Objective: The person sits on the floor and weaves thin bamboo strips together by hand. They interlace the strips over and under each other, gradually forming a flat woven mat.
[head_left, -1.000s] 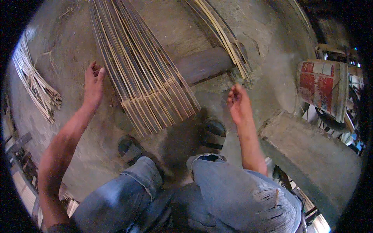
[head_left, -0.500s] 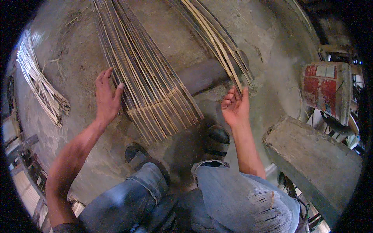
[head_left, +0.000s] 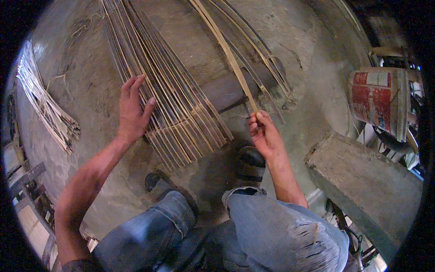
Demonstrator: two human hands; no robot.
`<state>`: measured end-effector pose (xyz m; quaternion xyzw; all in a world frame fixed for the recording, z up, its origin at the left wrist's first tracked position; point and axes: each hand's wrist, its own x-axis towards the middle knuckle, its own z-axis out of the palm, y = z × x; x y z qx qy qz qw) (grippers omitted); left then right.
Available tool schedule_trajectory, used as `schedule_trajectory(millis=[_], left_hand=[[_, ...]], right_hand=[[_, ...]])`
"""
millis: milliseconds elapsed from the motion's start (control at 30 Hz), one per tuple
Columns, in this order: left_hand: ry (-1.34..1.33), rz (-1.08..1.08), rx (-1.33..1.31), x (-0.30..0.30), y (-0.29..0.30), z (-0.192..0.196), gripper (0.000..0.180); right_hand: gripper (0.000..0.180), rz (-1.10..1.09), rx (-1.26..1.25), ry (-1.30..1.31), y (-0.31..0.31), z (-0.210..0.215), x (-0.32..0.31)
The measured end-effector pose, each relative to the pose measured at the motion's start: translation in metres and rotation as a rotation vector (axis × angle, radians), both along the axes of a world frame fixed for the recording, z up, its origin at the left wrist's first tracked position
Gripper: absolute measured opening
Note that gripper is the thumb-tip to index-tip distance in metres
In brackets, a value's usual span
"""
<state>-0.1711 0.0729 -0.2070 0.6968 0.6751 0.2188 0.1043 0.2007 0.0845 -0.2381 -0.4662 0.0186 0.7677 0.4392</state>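
A long panel of thin split-cane strips [head_left: 183,120] lies before me, its near ends joined by a woven crosswise strip. The panel rests across a dark round log [head_left: 222,96]. At the panel's left edge is my left hand [head_left: 134,113], its fingers apart and its thumb over the outer strips; it grips nothing. My right hand [head_left: 267,133] pinches the near end of a pale flat cane strip [head_left: 236,70], which runs away toward the far edge of the view. Several loose strips [head_left: 267,68] lie over the log's right end, just beyond that hand.
A bundle of pale strips [head_left: 47,102] lies on the floor at the far left. To the right are a concrete block [head_left: 362,177] and a red and white bucket [head_left: 374,99] on its side. My sandalled feet [head_left: 251,163] stand close to the panel's near end.
My right hand has drawn a pale strip leftward, away from the loose strips and closer to the panel. My left hand has shifted slightly right, over the panel's edge.
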Motion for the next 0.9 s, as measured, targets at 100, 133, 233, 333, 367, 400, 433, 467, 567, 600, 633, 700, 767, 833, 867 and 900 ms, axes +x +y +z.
schedule_trajectory(millis=[100,133,233,333,367,400,433,467,567,600,633,700,767,833,867,900], left_hand=[[-0.01,-0.048,-0.073,0.004,-0.004,0.006,0.059],[-0.018,-0.074,-0.092,0.005,-0.004,0.009,0.06],[-0.051,-0.178,-0.138,0.01,-0.004,0.012,0.062],[-0.024,-0.291,-0.172,0.018,-0.002,0.017,0.065],[-0.004,-0.328,-0.184,0.021,-0.002,0.019,0.066],[-0.002,-0.379,-0.199,0.022,0.0,0.018,0.068],[0.0,-0.407,-0.196,0.023,0.0,0.018,0.068],[0.002,-0.435,-0.193,0.025,0.0,0.018,0.068],[0.024,-0.482,-0.207,0.028,-0.002,0.022,0.069],[0.023,-0.487,-0.204,0.029,-0.001,0.022,0.069],[0.019,-0.489,-0.207,0.029,-0.002,0.022,0.068],[0.055,-0.493,-0.211,0.027,-0.003,0.019,0.068],[0.08,-0.498,-0.188,0.027,0.0,0.02,0.069],[0.164,-0.518,-0.225,0.022,0.0,0.016,0.07],[0.212,-0.525,-0.232,0.02,-0.002,0.012,0.071],[0.26,-0.532,-0.238,0.017,-0.002,0.009,0.071]], right_hand=[[0.015,0.02,0.004,0.006,-0.001,-0.004,0.001],[0.016,0.028,0.002,-0.001,0.0,-0.003,0.0],[0.016,0.06,-0.004,-0.044,-0.002,-0.008,0.002],[0.017,0.077,-0.005,-0.08,-0.007,-0.008,0.002],[0.016,0.081,0.004,-0.09,-0.009,-0.007,0.001],[0.015,0.085,0.012,-0.101,-0.01,-0.005,0.0],[0.015,0.089,0.02,-0.11,-0.011,-0.004,-0.001],[0.015,0.107,0.027,-0.11,-0.012,-0.004,-0.002],[0.017,0.18,0.085,-0.197,-0.014,0.001,-0.008],[0.018,0.214,0.134,-0.287,-0.011,0.005,-0.01],[0.019,0.253,0.179,-0.375,-0.011,0.012,-0.014],[0.023,0.338,0.386,-0.334,-0.016,0.03,-0.017],[0.027,0.389,0.429,-0.313,-0.028,0.034,-0.019],[0.029,0.42,0.319,-0.311,-0.038,0.036,-0.022],[0.029,0.462,0.264,-0.34,-0.043,0.034,-0.023],[0.029,0.503,0.209,-0.37,-0.05,0.03,-0.023]])
